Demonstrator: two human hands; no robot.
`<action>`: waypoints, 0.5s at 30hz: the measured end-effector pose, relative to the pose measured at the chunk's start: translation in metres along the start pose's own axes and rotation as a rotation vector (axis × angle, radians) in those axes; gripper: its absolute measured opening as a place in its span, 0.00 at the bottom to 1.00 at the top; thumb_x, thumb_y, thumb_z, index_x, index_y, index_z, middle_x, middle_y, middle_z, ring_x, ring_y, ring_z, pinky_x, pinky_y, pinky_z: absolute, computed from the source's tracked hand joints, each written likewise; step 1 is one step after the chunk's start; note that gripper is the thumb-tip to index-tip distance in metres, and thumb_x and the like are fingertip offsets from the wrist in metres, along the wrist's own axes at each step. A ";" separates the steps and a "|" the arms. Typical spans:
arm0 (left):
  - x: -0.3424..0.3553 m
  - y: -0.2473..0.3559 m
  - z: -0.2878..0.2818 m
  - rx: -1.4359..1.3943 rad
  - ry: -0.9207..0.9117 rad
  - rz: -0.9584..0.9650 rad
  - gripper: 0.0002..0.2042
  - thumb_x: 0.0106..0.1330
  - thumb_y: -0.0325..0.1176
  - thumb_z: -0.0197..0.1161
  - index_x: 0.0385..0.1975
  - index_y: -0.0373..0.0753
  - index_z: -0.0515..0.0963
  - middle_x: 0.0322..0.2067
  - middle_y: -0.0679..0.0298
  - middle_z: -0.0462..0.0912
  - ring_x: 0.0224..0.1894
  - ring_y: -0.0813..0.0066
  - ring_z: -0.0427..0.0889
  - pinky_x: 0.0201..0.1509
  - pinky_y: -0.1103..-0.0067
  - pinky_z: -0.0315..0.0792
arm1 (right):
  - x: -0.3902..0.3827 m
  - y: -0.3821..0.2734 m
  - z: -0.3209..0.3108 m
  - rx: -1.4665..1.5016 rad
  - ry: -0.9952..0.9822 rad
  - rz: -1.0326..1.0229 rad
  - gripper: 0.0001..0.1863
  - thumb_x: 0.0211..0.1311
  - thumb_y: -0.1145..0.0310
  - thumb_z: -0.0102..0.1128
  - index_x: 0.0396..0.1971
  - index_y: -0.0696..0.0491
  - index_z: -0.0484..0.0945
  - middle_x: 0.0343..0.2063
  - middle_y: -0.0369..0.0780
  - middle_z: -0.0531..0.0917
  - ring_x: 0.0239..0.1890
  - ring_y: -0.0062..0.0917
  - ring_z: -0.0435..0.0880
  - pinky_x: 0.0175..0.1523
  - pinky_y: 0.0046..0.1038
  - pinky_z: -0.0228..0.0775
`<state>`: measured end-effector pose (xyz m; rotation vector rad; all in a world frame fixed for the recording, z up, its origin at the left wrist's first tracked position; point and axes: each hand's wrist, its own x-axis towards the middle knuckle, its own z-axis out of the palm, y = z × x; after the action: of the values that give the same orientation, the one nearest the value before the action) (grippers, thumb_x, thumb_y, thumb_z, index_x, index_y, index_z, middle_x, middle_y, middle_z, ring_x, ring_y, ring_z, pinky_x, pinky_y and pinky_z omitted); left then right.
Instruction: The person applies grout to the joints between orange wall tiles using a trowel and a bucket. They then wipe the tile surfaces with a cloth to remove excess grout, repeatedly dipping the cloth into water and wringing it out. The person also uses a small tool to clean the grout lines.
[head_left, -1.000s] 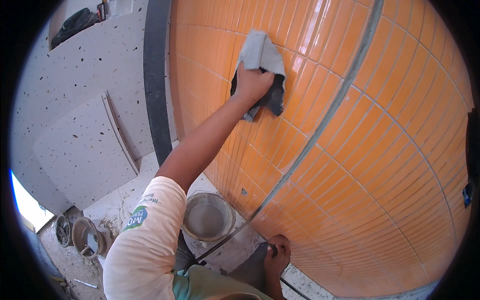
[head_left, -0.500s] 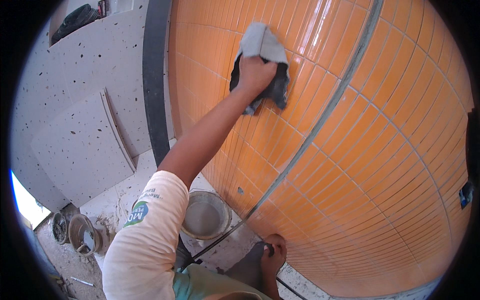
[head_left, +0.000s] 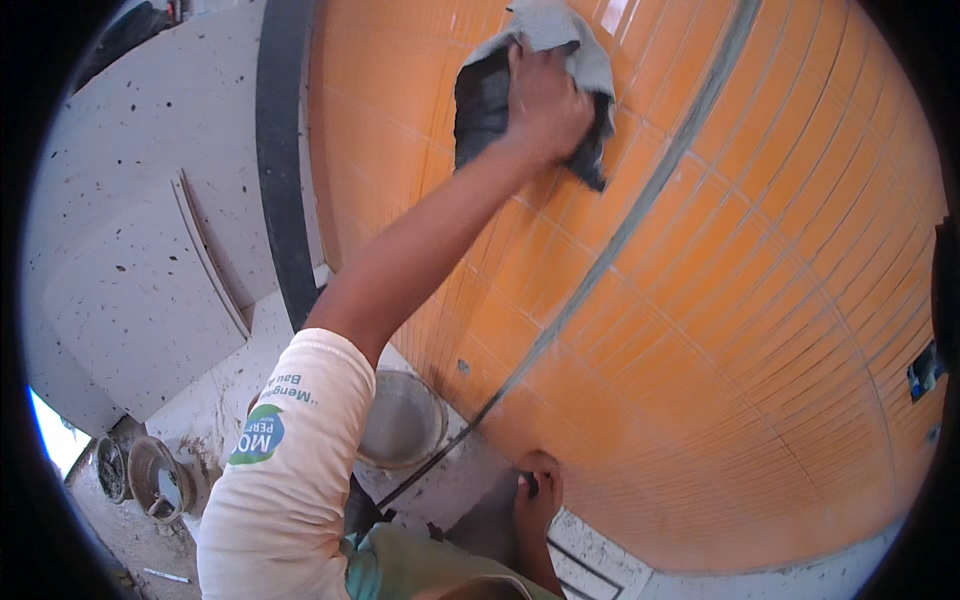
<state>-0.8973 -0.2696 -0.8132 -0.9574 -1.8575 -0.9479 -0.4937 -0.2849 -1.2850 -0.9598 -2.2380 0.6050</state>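
Observation:
My left hand (head_left: 548,105) is closed on a cloth (head_left: 484,100), light grey on one part and dark on the other, pressed against the orange tiled wall (head_left: 590,260). My left arm stretches up to it from the lower left in a pale sleeve. Low down by the foot of the wall is my right hand (head_left: 540,492), its fingers curled round a small dark thing that I cannot make out.
A round bucket of grey liquid (head_left: 400,420) stands at the wall's foot, beside my left arm. Farther left are two smaller buckets (head_left: 160,480) on the dirty floor. A dark upright strip (head_left: 282,150) borders the tiles; a speckled white panel (head_left: 140,290) lies beyond it.
My left hand has moved up and slightly right across the tiles with the cloth. My right hand stays low by the wall. The whole view has shifted a little.

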 end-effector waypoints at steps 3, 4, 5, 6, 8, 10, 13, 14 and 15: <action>-0.137 0.021 0.047 -0.197 -0.045 0.159 0.30 0.62 0.41 0.56 0.58 0.21 0.66 0.63 0.36 0.64 0.68 0.33 0.57 0.74 0.48 0.45 | 0.003 -0.007 0.000 -0.024 -0.008 0.044 0.19 0.51 0.66 0.70 0.40 0.63 0.82 0.53 0.54 0.75 0.57 0.49 0.73 0.63 0.43 0.64; -0.194 0.012 0.067 -0.342 -0.033 0.199 0.33 0.62 0.40 0.57 0.62 0.20 0.62 0.65 0.35 0.59 0.69 0.32 0.55 0.74 0.49 0.43 | 0.006 -0.009 -0.001 -0.024 -0.018 0.038 0.18 0.52 0.66 0.69 0.40 0.63 0.82 0.53 0.54 0.75 0.57 0.49 0.73 0.63 0.43 0.64; -0.235 0.004 0.076 -0.433 -0.056 0.181 0.35 0.62 0.39 0.58 0.63 0.20 0.59 0.66 0.34 0.57 0.70 0.31 0.53 0.74 0.48 0.42 | 0.006 -0.012 -0.001 -0.025 -0.019 0.038 0.18 0.52 0.67 0.69 0.40 0.63 0.82 0.53 0.54 0.75 0.57 0.49 0.73 0.63 0.43 0.64; -0.277 -0.005 0.084 -0.523 -0.080 0.162 0.36 0.61 0.38 0.59 0.65 0.21 0.57 0.67 0.32 0.54 0.70 0.30 0.51 0.74 0.47 0.41 | 0.002 -0.014 -0.002 -0.006 -0.016 0.040 0.18 0.52 0.67 0.69 0.40 0.62 0.82 0.53 0.54 0.75 0.57 0.49 0.73 0.63 0.43 0.64; -0.315 -0.015 0.088 -0.636 -0.094 0.028 0.37 0.61 0.37 0.60 0.66 0.21 0.56 0.68 0.30 0.52 0.71 0.29 0.49 0.74 0.46 0.41 | 0.004 -0.017 -0.004 0.024 0.008 0.030 0.18 0.54 0.66 0.69 0.41 0.62 0.81 0.53 0.54 0.75 0.57 0.49 0.73 0.62 0.43 0.65; -0.286 -0.042 0.127 -0.619 -0.151 -0.060 0.37 0.63 0.38 0.58 0.68 0.24 0.54 0.68 0.30 0.49 0.72 0.31 0.48 0.73 0.44 0.40 | 0.005 -0.011 -0.003 0.019 -0.002 -0.010 0.18 0.54 0.66 0.69 0.41 0.61 0.81 0.53 0.54 0.75 0.57 0.49 0.74 0.62 0.43 0.65; -0.166 0.000 0.072 -0.267 -0.422 -0.062 0.21 0.64 0.40 0.53 0.53 0.34 0.71 0.61 0.41 0.66 0.63 0.39 0.65 0.66 0.44 0.52 | 0.008 -0.004 0.002 -0.009 0.028 0.005 0.18 0.55 0.66 0.69 0.42 0.61 0.81 0.54 0.55 0.75 0.57 0.49 0.74 0.62 0.43 0.65; -0.124 0.013 0.043 -0.168 -0.480 -0.047 0.18 0.65 0.40 0.52 0.49 0.37 0.77 0.58 0.45 0.72 0.60 0.41 0.71 0.64 0.44 0.56 | 0.005 -0.002 -0.001 -0.021 0.010 0.006 0.18 0.55 0.66 0.69 0.42 0.61 0.81 0.54 0.55 0.75 0.57 0.49 0.74 0.62 0.43 0.65; -0.085 0.035 0.018 -0.482 -0.243 -0.242 0.14 0.62 0.40 0.53 0.37 0.37 0.79 0.43 0.47 0.79 0.47 0.44 0.77 0.57 0.49 0.63 | 0.002 -0.003 -0.003 -0.024 0.006 0.010 0.18 0.55 0.67 0.69 0.42 0.62 0.81 0.53 0.55 0.75 0.57 0.50 0.74 0.61 0.44 0.66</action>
<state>-0.8412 -0.2606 -0.8877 -1.1889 -2.0209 -1.5320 -0.4938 -0.2846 -1.2806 -0.9841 -2.2406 0.5805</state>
